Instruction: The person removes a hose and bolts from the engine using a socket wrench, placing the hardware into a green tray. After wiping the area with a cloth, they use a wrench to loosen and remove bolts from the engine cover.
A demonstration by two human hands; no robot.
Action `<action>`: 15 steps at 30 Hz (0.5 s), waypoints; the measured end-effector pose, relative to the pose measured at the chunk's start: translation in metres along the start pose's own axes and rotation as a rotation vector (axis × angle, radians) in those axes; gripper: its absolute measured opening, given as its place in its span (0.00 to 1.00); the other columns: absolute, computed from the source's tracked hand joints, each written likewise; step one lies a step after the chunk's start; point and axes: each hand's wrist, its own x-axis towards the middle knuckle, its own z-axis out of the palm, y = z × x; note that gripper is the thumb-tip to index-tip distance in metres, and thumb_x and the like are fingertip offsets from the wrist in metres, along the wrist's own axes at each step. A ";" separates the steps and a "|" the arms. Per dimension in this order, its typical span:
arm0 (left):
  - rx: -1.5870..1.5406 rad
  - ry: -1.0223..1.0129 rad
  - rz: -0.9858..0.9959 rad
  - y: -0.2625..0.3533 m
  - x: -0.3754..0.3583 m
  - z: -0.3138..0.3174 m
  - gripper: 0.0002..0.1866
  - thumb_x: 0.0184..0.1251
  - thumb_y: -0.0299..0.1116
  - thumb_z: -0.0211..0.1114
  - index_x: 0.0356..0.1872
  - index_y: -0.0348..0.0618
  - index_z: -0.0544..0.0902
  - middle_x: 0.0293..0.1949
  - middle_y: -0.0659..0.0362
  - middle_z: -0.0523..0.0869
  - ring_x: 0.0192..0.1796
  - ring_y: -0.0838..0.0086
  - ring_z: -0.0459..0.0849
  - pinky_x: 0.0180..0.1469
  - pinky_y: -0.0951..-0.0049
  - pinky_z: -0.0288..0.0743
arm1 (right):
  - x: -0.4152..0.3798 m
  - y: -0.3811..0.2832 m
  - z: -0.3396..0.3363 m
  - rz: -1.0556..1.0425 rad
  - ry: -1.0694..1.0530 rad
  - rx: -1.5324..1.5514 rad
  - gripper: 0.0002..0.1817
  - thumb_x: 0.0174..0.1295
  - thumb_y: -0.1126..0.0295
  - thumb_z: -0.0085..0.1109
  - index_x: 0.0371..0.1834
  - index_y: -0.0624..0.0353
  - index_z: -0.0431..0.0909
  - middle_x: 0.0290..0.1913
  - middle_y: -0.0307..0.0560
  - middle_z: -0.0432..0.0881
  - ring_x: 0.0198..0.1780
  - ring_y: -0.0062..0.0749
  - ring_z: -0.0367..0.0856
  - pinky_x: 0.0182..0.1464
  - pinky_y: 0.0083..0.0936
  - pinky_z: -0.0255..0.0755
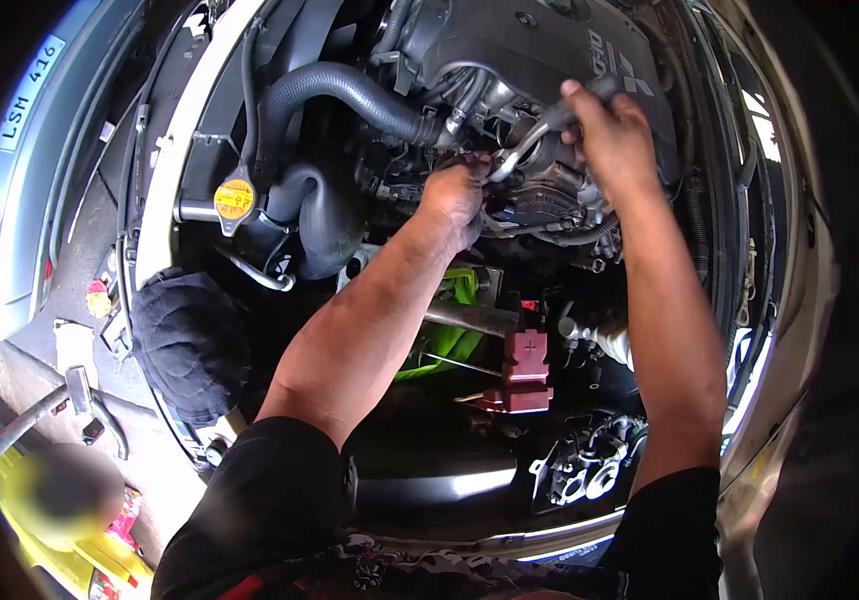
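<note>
Under the raised hood, just below the black engine cover (540,50), both hands work at one spot on the engine. The right hand (612,135) has its fingers curled tight around the handle of a wrench (535,135), whose shiny head reaches down to a fitting right under the cover's lower edge. The left hand (458,195) sits just beside that wrench head, its fingers bent down into the gap and pressed against the parts there; whether they pinch a bolt or only steady the tool cannot be told, since the fingertips are hidden.

By the look of it, the step in hand is turning a fastener near the cover, with the left hand guiding. The next swing of the wrench seems to call for a short arc and a firm seat on the fastener, as slipping off would drive knuckles into metal.

Room is tight. A thick black hose (350,90) runs close to the cover's left side, just beside the left hand, and bundled lines crowd beneath the cover. Farther left of the cover stands the yellow cap (235,198), well apart from the work. Well below the cover, the red battery cap (527,358) lies between the forearms, so elbows have little free space to drop.
</note>
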 end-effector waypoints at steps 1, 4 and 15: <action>-0.007 -0.007 -0.019 0.003 0.000 0.001 0.08 0.74 0.35 0.61 0.48 0.49 0.83 0.43 0.62 0.86 0.44 0.72 0.81 0.46 0.68 0.72 | 0.001 0.000 -0.003 0.002 -0.006 0.017 0.22 0.60 0.48 0.72 0.40 0.58 0.82 0.36 0.43 0.85 0.39 0.27 0.85 0.40 0.27 0.78; 0.022 -0.023 -0.050 0.008 -0.006 0.004 0.08 0.74 0.32 0.58 0.49 0.48 0.83 0.44 0.62 0.86 0.44 0.72 0.82 0.46 0.68 0.72 | -0.009 0.002 -0.005 -0.075 -0.039 0.040 0.22 0.59 0.51 0.73 0.41 0.58 0.81 0.35 0.43 0.85 0.38 0.28 0.85 0.41 0.27 0.78; 0.031 -0.055 0.004 -0.001 -0.005 -0.006 0.13 0.75 0.36 0.64 0.55 0.44 0.82 0.48 0.60 0.86 0.47 0.74 0.82 0.47 0.68 0.73 | -0.014 -0.013 -0.015 -0.107 0.026 0.026 0.22 0.64 0.51 0.68 0.43 0.62 0.82 0.29 0.39 0.86 0.30 0.19 0.84 0.32 0.20 0.76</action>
